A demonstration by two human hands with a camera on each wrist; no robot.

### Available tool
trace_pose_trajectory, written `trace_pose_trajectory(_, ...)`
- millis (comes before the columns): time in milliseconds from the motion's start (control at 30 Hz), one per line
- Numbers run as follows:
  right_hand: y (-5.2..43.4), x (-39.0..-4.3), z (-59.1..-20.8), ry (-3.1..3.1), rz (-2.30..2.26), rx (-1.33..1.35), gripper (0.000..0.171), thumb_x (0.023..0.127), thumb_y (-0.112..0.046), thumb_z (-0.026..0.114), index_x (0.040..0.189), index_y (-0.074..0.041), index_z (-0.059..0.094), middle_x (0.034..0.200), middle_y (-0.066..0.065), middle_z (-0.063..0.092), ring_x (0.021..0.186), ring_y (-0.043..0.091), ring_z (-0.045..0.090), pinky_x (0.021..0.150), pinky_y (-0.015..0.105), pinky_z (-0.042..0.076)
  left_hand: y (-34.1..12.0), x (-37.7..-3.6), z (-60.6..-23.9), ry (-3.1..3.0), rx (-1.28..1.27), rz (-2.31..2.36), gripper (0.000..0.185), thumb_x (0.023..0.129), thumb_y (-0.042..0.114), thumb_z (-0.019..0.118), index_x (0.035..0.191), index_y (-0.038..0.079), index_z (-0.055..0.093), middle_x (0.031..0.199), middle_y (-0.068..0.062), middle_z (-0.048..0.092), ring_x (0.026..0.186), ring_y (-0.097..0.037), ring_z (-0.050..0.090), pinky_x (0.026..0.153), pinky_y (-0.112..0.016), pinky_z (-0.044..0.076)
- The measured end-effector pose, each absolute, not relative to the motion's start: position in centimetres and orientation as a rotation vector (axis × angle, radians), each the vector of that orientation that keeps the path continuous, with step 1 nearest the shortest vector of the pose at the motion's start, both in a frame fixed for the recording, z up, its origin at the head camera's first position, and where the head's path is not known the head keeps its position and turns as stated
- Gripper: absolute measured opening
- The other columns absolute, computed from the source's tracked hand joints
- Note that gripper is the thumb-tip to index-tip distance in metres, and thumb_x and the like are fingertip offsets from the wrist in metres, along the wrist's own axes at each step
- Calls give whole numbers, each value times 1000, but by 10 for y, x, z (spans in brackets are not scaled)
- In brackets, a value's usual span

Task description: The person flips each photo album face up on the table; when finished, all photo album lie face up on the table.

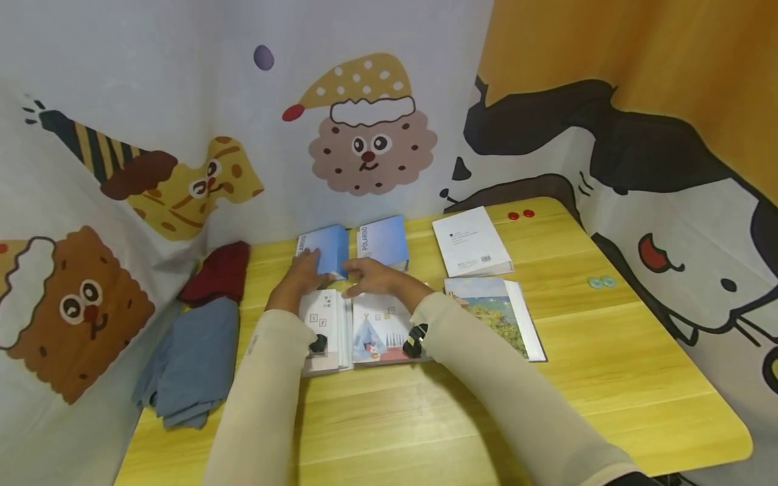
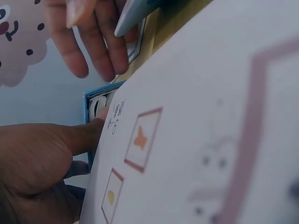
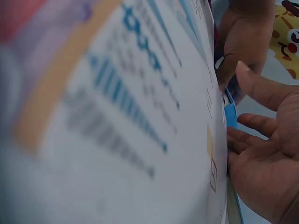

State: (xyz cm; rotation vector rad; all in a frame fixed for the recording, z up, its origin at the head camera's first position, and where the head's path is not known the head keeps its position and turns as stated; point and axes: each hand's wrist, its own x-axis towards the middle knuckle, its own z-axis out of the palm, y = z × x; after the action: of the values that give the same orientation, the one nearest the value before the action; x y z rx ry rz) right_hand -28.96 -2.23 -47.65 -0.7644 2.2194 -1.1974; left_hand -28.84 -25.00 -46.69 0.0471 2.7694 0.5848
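Toward the back of the table, my left hand grips the left blue box-like album, marked POLAROID. Its thumb lies at the near end and its fingers along the left side. In the left wrist view, curved white page edges show inside the blue cover. My right hand is held by that album's near right corner, fingers extended and loosely spread. Beneath both wrists lie white illustrated albums: one on the left, another with a drawn tent beside it. They fill much of both wrist views.
A second blue POLAROID album stands right of the first. Farther right are a white album with a barcode and a landscape-covered album. Red buttons and green buttons lie beyond. Grey-blue cloth and dark red cloth are left.
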Motion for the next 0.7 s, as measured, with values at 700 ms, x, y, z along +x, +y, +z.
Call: trace_pose_trajectory(700, -27, -285, -472, 2271, -1133, -760, 96, 92, -23, 88, 170, -4, 35, 175, 18, 40, 159, 35, 48, 134, 46, 35, -256, -284, -472, 2784, 116, 731, 80, 114, 31, 57, 173, -2, 14, 180, -32, 12, 168, -52, 12, 138, -63, 10)
